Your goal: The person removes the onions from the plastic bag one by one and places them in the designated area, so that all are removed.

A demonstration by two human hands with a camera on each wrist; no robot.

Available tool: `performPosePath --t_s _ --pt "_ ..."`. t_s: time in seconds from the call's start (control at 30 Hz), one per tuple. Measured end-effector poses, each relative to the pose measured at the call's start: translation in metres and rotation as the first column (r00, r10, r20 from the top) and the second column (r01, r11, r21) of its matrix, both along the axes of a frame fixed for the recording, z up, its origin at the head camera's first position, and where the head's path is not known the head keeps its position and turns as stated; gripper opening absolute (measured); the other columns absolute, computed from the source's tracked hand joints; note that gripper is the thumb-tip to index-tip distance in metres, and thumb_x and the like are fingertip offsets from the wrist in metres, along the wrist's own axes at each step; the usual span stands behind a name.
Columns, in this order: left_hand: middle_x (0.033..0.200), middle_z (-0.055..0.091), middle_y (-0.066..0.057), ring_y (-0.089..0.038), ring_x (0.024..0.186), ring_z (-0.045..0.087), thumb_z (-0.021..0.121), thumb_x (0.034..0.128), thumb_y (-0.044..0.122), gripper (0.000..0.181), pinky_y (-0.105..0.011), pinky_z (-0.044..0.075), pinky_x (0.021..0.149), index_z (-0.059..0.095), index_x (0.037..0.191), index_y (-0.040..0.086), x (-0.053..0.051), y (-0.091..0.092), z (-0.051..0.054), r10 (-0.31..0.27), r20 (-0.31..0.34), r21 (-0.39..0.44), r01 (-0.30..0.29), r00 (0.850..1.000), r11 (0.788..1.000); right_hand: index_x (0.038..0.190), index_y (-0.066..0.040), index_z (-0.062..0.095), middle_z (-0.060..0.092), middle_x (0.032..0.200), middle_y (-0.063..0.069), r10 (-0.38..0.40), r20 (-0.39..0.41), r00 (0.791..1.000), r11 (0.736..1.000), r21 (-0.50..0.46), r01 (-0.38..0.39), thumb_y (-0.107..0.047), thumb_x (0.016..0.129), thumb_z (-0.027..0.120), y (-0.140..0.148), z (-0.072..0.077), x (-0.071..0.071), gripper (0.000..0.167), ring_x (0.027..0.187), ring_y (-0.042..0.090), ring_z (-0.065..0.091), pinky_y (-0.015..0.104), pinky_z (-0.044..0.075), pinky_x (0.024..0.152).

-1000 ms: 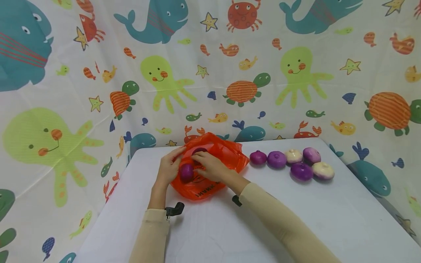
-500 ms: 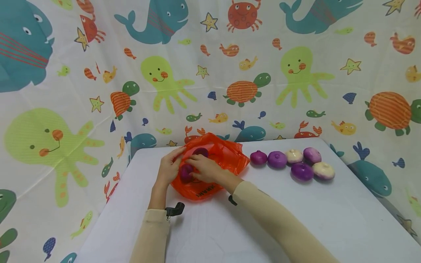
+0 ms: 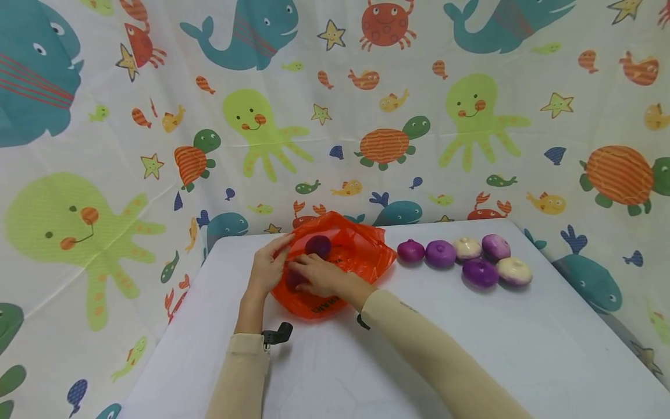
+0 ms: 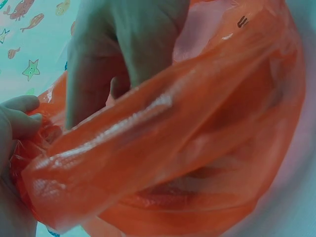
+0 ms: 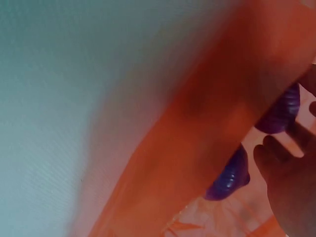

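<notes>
An orange-red plastic bag [image 3: 369, 250] with dark lettering lies with its mouth spread at the back of the white table. My left hand [image 3: 268, 270] pinches the bag's left rim between thumb and fingers. Inside the mouth, my right hand [image 3: 323, 276] has its fingers curled round a purple onion [image 5: 282, 112], which is mostly covered in the head view. A second purple onion [image 3: 317, 247] rests in the bag just beyond that hand. In the left wrist view, the right hand's fingers [image 4: 94, 74] reach down behind the bag's film, their tips hidden.
Right of the bag stands a group of several onions: purple ones [image 3: 440, 254], a pale one [image 3: 515, 272] and a purple-white one [image 3: 495, 247]. A curtain [image 3: 335, 116] printed with sea animals hangs behind the table [image 3: 335, 372].
My right hand has moved left and toward me, from the farther onion in the bag onto the nearer one, uncovering the farther one. The left hand has stayed at the rim.
</notes>
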State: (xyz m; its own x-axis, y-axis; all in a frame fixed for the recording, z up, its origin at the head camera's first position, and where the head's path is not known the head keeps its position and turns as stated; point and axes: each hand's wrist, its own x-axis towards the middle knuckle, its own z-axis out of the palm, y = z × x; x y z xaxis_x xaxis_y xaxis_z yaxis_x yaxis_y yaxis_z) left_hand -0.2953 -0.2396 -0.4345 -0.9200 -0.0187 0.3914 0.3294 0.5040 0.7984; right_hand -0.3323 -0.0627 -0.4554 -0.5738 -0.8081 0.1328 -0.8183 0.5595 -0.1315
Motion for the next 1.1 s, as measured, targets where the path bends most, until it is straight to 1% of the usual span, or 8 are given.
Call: performPosePath --t_s 0.1,0.2,0.3,0.43,0.67,0.83,1.1 --pt "0.153 0.059 -0.006 -0.032 0.145 0.051 0.055 0.1076 0.012 0.04 -0.052 0.05 0.111 0.062 0.146 0.021 0.0 0.0 0.0 0.0 0.01 0.007 0.0 1.0 1.0 0.155 -0.025 0.049 0.049 0.15 0.005 -0.006 0.011 1.0 1.0 -0.024 0.006 -0.039 0.099 0.071 0.001 -0.004 -0.001 0.062 0.132 0.022 0.051 0.036 0.048 0.116" --pt "0.152 0.059 -0.006 -0.032 0.145 0.052 0.055 0.1075 0.012 0.041 -0.051 0.052 0.108 0.062 0.146 0.022 0.001 -0.001 -0.001 -0.008 0.017 0.015 0.008 1.0 1.0 0.152 -0.022 0.053 0.05 0.146 0.006 -0.012 0.037 0.999 0.998 -0.056 0.014 -0.038 0.096 0.074 0.002 -0.007 -0.002 0.061 0.127 0.022 0.054 0.036 0.051 0.113" --pt "0.152 0.059 -0.006 -0.032 0.144 0.052 0.055 0.1075 0.011 0.041 -0.05 0.053 0.107 0.063 0.146 0.022 0.001 -0.001 -0.001 -0.01 0.015 0.018 0.01 1.0 1.0 0.15 -0.019 0.053 0.052 0.146 0.007 -0.022 0.064 0.998 0.997 -0.076 0.027 -0.036 0.095 0.076 0.003 -0.008 -0.003 0.062 0.128 0.023 0.055 0.039 0.051 0.113" --pt "0.152 0.059 -0.006 -0.032 0.144 0.053 0.055 0.1073 0.011 0.04 -0.05 0.053 0.107 0.063 0.145 0.021 0.0 -0.001 -0.001 -0.013 0.007 0.024 0.013 1.0 1.0 0.15 -0.018 0.05 0.054 0.148 0.007 -0.036 0.076 0.996 0.997 -0.064 0.041 -0.035 0.095 0.076 0.004 -0.009 -0.003 0.063 0.132 0.024 0.055 0.041 0.049 0.116" --pt "0.151 0.06 -0.006 -0.031 0.144 0.053 0.055 0.1075 0.01 0.04 -0.049 0.054 0.106 0.063 0.146 0.021 -0.002 -0.001 -0.002 -0.016 -0.003 0.018 0.016 1.0 1.0 0.15 -0.015 0.05 0.054 0.148 0.006 -0.036 0.055 0.998 0.997 -0.072 0.04 -0.034 0.094 0.077 0.008 -0.01 -0.004 0.065 0.133 0.024 0.054 0.038 0.047 0.118" --pt "0.152 0.059 -0.005 -0.031 0.144 0.053 0.055 0.1075 0.011 0.041 -0.049 0.053 0.107 0.063 0.146 0.022 -0.002 -0.001 -0.002 -0.014 -0.003 0.006 0.014 1.0 1.0 0.148 -0.014 0.052 0.055 0.146 0.006 -0.031 0.047 0.998 0.996 -0.081 0.035 -0.034 0.094 0.078 0.011 -0.009 -0.005 0.064 0.132 0.023 0.054 0.037 0.047 0.117" --pt "0.152 0.059 -0.005 -0.031 0.143 0.054 0.055 0.1077 0.01 0.041 -0.049 0.053 0.107 0.063 0.146 0.022 -0.003 0.0 -0.004 -0.012 0.001 0.002 0.012 1.0 1.0 0.149 -0.015 0.052 0.055 0.147 0.005 -0.024 0.074 0.997 0.993 -0.11 0.032 -0.031 0.093 0.08 0.016 -0.008 -0.004 0.065 0.133 0.023 0.053 0.037 0.047 0.117"
